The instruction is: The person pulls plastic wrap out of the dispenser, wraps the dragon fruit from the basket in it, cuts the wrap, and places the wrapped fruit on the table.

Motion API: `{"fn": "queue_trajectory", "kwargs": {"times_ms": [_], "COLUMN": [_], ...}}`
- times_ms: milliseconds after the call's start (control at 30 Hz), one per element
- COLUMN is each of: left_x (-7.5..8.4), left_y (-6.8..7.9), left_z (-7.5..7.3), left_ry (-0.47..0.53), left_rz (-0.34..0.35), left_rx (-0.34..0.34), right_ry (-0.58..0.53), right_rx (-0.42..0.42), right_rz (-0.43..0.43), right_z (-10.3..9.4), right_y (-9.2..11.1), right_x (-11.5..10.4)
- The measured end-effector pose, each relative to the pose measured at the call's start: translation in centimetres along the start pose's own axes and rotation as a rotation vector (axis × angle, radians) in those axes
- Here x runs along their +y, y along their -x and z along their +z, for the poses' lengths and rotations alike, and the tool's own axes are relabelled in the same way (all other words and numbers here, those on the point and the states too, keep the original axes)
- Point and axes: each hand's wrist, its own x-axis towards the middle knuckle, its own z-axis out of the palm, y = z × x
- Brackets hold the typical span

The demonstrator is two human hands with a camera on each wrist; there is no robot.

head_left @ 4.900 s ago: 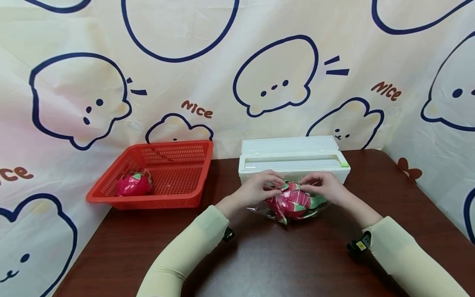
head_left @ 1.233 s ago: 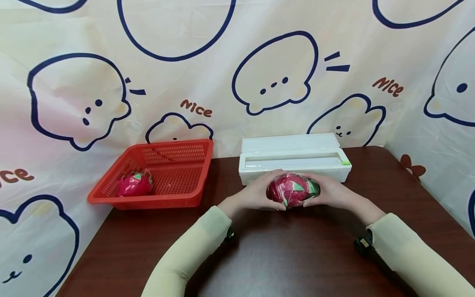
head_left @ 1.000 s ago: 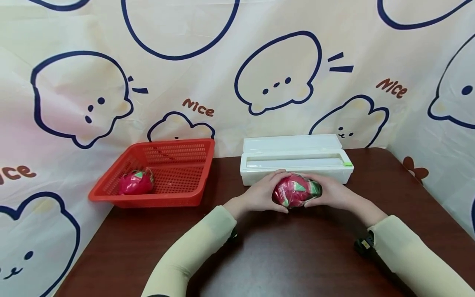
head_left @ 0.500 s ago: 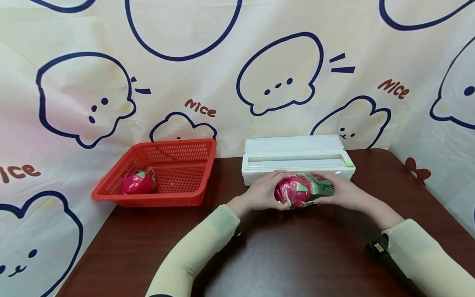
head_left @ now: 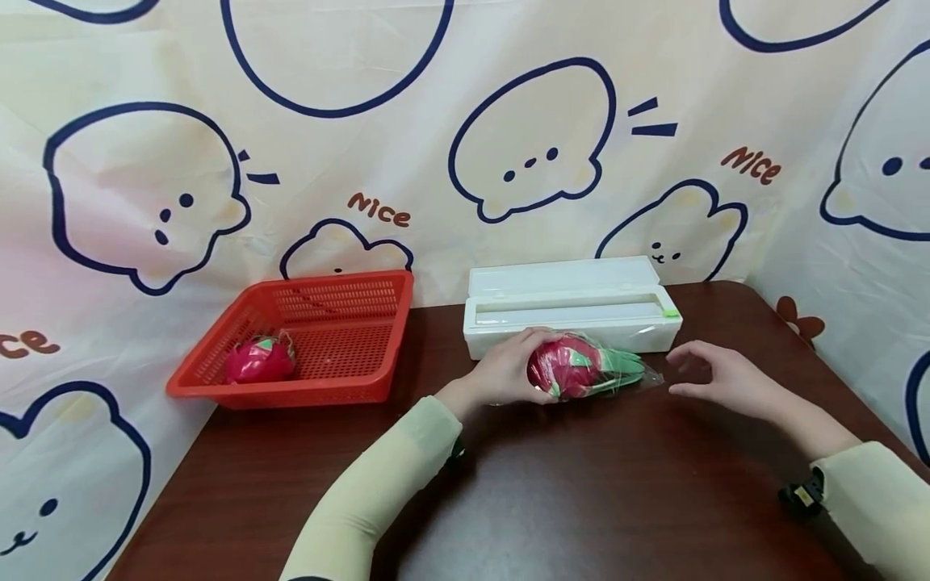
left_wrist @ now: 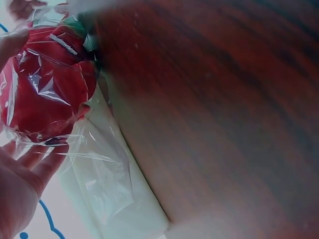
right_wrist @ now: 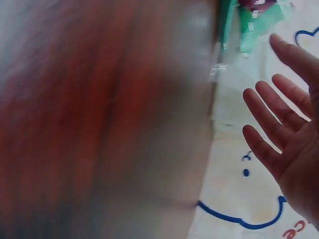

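The table [head_left: 581, 492] is dark reddish-brown wood with grain and a pale glare near the front. Behind it and along both sides hangs a cream sheet [head_left: 407, 161] printed with blue-outlined cartoon heads and the word "Nice". A red basket [head_left: 312, 394] stands at the table's back left with another fruit [head_left: 260, 361] inside; a white box [head_left: 567, 342], its lid raised at the rear, stands to the right.

In front of the box is the film-wrapped dragon fruit [head_left: 570, 369], green leaves pointing right. The left hand [head_left: 508, 373] grips its left end, thumb in front. The right hand [head_left: 719, 381] holds nothing, fingers loosely bent, just beyond the leaf end.

Only the head view shows the basket. The left wrist view adds creases in the film [left_wrist: 47, 92]; the right wrist view shows that hand's palm and parted fingers.
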Motion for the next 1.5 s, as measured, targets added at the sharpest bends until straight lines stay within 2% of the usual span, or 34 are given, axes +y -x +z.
{"fn": "queue_trajectory", "kwargs": {"times_ms": [333, 433, 600, 867, 1067, 1300, 1500], "left_x": [-0.3, -0.3, -0.2, -0.5, -0.6, -0.7, -0.4], "left_y": [0.4, 0.5, 0.5, 0.3, 0.3, 0.2, 0.0], "left_z": [0.2, 0.3, 0.3, 0.0, -0.1, -0.1, 0.0], "left_ry": [0.036, 0.042, 0.041, 0.039, 0.040, 0.017, 0.012], "left_rz": [0.004, 0.003, 0.004, 0.009, 0.015, 0.025, 0.018], "left_rx": [0.012, 0.008, 0.007, 0.008, 0.004, 0.011, -0.002], "right_ry": [0.007, 0.038, 0.077, 0.044, 0.072, 0.001, -0.005], "right_rx": [-0.105, -0.104, -0.051, -0.097, -0.035, 0.040, 0.076], "right_rz": [0.012, 0.007, -0.010, 0.016, -0.031, -0.077, -0.094], "right_z": [1.1, 1.3, 1.3, 1.5, 1.1, 1.5, 2.4], "right_y": [-1.6, -1.9, -2.1, -2.6, -2.9, -4.2, -5.2], "right_x": [1.5, 1.5, 1.2, 0.8, 0.8, 0.2, -0.2]}}
